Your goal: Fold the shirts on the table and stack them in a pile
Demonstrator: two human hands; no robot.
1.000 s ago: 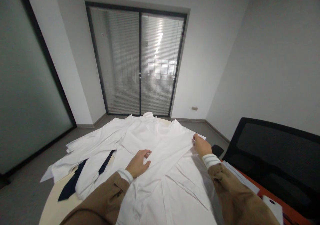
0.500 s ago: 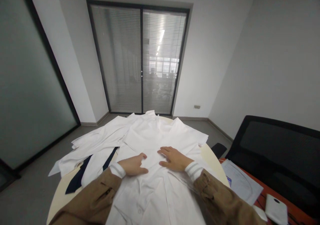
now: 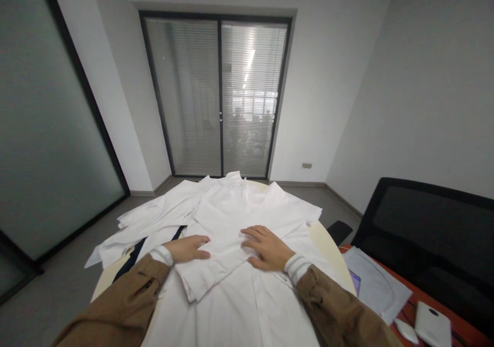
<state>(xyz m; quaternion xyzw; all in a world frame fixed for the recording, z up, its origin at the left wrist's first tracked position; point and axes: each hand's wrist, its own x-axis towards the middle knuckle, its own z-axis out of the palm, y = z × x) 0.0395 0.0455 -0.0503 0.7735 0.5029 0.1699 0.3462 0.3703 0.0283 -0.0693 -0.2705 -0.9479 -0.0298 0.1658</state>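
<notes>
No legible text, label, brand, number or sign in this view. The paper sheet on the orange desktop carries faint markings, too small to read, beside a small purple patch. The white smartphone shows no readable lettering, and neither does the white shirt.

White shirt, tie apparently plain navy.
</notes>
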